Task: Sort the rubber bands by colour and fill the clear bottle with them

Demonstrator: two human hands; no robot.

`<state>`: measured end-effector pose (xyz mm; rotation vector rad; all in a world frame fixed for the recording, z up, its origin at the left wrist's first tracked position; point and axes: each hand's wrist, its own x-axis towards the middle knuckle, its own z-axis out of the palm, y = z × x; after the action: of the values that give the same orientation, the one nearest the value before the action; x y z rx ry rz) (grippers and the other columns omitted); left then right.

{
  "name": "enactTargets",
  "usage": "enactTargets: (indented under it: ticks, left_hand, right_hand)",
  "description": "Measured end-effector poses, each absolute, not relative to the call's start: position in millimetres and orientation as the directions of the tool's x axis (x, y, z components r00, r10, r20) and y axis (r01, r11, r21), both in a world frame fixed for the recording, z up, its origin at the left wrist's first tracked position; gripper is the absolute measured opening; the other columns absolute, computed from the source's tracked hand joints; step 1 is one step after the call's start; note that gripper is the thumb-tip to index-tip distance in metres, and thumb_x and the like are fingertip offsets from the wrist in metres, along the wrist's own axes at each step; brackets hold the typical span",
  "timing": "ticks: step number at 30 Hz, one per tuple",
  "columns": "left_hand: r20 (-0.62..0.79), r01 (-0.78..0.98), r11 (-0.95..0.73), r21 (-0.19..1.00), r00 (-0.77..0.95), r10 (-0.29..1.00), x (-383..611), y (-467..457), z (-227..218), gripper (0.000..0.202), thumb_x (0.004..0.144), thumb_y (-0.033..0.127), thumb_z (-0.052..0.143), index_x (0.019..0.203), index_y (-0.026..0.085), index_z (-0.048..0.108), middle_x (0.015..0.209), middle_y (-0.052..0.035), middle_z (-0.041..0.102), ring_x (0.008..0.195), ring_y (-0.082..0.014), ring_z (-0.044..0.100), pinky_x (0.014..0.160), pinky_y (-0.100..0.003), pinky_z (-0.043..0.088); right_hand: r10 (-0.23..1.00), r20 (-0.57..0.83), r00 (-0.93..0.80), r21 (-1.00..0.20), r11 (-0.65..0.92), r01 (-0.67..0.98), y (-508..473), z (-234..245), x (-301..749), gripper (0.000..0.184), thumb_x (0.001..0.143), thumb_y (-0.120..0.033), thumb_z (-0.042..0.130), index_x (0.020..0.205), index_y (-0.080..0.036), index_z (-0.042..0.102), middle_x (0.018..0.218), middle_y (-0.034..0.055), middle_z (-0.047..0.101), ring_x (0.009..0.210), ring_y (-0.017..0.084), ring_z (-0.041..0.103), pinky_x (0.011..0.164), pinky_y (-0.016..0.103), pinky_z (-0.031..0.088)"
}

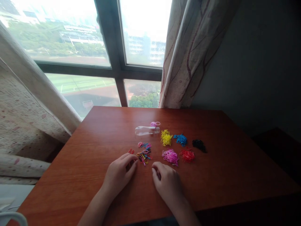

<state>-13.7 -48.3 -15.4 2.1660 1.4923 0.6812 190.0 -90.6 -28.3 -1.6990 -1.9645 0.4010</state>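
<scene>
My left hand [120,171] rests at the near left edge of a mixed pile of small coloured looped clips [144,153]. Its thumb and forefinger tips come together, and whatever may be between them is too small to make out. Just beyond its knuckles lie a few red clips [131,151]. On the table right of the mixed pile, my right hand [166,180] is curled with thumb against fingers; any content is hidden. Closest to it is a heap of pink clips [170,156], with a red heap [187,155] farther right.
Behind are heaps of yellow clips [166,138], blue clips [180,139] and black clips [199,145]. A clear bottle [147,131] lies on its side, a pink looped piece [154,124] behind its mouth. The wooden table [94,135] meets a window and curtains [183,62].
</scene>
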Motion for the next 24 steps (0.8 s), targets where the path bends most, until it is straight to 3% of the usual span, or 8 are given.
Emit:
enactTargets:
  ticks: [5,14,18,24]
  left_hand:
    - [0.141,0.773,-0.331,0.541,0.305,0.942,-9.5,-49.2,-13.3,0.016,0.091,0.027,0.05,0.09,0.024,0.066,0.09,-0.0013,0.071,0.078,-0.0171,0.067,0.068,-0.026,0.047]
    - [0.128,0.784,-0.344,0.517,0.326,0.937,-9.5,-49.7,-15.2,0.016,0.092,0.027,0.05,0.092,0.026,0.066,0.092,-0.0004,0.071,0.083,-0.0186,0.068,0.069,-0.026,0.047]
    - [0.113,0.786,-0.342,0.515,0.334,0.936,-9.1,-49.4,-14.6,0.016,0.092,0.026,0.049,0.092,0.026,0.065,0.093,-0.0002,0.07,0.084,-0.0185,0.067,0.07,-0.027,0.047]
    - [0.12,0.79,-0.339,0.511,0.325,0.938,-8.4,-50.0,-13.7,0.016,0.093,0.026,0.049,0.091,0.025,0.065,0.092,-0.0004,0.07,0.083,-0.0181,0.067,0.07,-0.026,0.046]
  right_hand:
    - [0.979,0.203,-0.012,-0.479,0.11,0.871,-76.8,-29.8,181.5,0.017,0.088,-0.014,0.055,0.1,-0.021,0.064,0.075,0.0011,0.071,0.067,0.018,0.068,0.059,0.024,0.037]
    - [0.984,0.175,0.011,-0.446,0.069,0.893,-65.2,-28.7,175.7,0.015,0.089,-0.017,0.057,0.101,-0.022,0.065,0.078,0.0025,0.073,0.069,0.021,0.07,0.056,0.025,0.039]
    - [0.983,0.181,0.002,-0.434,0.079,0.898,-63.2,-30.7,175.3,0.023,0.089,-0.016,0.056,0.11,-0.021,0.064,0.079,0.0035,0.074,0.07,0.021,0.07,0.057,0.026,0.039]
    - [0.974,0.225,-0.014,-0.461,0.119,0.879,-63.7,-32.9,175.6,0.018,0.09,-0.014,0.053,0.098,-0.023,0.066,0.084,0.0025,0.074,0.071,0.019,0.069,0.06,0.026,0.038]
